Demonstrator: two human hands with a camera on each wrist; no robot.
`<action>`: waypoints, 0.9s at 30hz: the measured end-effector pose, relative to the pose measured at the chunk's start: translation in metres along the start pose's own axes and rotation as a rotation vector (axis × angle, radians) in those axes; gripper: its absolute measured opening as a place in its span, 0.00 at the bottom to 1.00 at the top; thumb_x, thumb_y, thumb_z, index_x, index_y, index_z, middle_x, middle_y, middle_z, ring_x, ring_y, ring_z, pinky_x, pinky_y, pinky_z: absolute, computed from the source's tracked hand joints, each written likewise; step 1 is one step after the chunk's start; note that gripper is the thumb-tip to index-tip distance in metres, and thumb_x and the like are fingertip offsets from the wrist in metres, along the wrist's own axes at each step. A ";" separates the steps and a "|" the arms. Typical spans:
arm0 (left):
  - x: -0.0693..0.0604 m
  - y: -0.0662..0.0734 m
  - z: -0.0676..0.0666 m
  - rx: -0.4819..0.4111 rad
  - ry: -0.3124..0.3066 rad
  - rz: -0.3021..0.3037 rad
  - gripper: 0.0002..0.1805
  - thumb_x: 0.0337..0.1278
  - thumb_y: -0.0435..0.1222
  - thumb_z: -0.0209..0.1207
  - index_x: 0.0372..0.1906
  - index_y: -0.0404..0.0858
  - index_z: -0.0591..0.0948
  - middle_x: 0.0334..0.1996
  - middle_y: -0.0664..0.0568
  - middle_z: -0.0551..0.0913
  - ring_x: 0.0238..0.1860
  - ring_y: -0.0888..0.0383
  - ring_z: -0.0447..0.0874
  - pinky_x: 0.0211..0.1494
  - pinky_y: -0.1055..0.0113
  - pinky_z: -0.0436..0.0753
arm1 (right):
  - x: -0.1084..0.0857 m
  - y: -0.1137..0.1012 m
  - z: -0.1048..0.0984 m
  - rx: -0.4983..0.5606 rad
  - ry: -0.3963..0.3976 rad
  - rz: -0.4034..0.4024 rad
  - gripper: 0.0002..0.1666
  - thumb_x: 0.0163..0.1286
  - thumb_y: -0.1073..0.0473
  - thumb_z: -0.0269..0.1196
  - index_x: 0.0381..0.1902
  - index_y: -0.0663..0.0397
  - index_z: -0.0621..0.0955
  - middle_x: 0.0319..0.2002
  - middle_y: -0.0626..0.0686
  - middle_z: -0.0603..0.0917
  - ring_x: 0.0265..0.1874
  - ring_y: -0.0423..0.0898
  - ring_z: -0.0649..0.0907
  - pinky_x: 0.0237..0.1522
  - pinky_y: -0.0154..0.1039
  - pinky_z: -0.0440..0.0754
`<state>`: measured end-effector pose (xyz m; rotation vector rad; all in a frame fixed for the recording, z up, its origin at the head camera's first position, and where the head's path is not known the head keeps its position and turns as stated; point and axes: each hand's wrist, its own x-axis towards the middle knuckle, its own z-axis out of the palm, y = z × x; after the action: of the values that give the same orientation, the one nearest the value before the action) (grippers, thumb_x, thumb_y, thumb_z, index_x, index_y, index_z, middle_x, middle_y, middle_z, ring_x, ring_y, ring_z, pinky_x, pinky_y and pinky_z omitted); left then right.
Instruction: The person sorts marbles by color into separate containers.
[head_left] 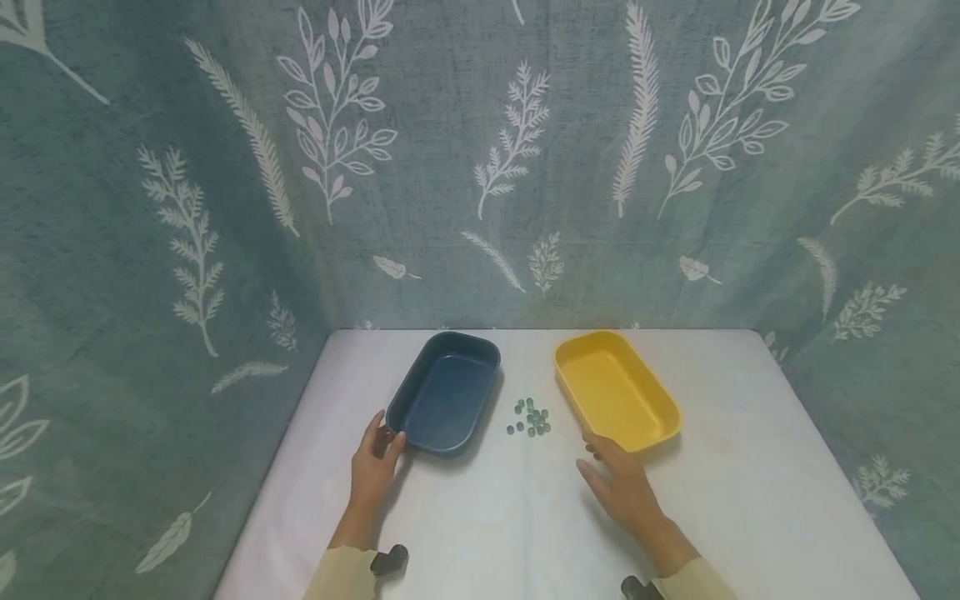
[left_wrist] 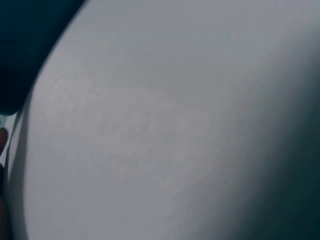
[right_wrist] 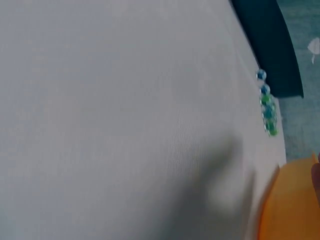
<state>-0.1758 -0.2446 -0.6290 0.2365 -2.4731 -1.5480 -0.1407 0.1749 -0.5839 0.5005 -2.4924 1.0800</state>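
Observation:
A dark blue tray (head_left: 450, 392) lies on the white table, left of the middle. My left hand (head_left: 372, 473) holds its near left corner, thumb at the near rim and fingers along the left side. Only a sliver of a fingertip shows at the edge of the left wrist view. Right of the middle, a yellow tray (head_left: 615, 392) lies slanted. My right hand (head_left: 624, 492) is at its near left corner, forefinger by the rim and thumb spread away from it. Several small green and bluish glass marbles (head_left: 536, 418) lie loose between the trays.
The white table (head_left: 495, 525) reaches forward to a green cloth wall (head_left: 442, 275) printed with pale leaves, which also closes in both sides. A dark wrist camera (head_left: 390, 560) sits at my left sleeve, and another camera (head_left: 637, 588) at the right.

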 end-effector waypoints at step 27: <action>-0.002 -0.003 -0.001 0.105 0.066 0.081 0.40 0.60 0.57 0.60 0.73 0.45 0.63 0.50 0.40 0.83 0.59 0.40 0.75 0.68 0.44 0.63 | 0.035 0.004 0.069 0.151 -0.157 0.441 0.23 0.69 0.56 0.64 0.60 0.54 0.77 0.52 0.53 0.83 0.53 0.52 0.81 0.56 0.50 0.77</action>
<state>-0.1741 -0.2461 -0.6317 0.1989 -2.4828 -1.3594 -0.1858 0.1198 -0.6135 0.0719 -2.7479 1.4485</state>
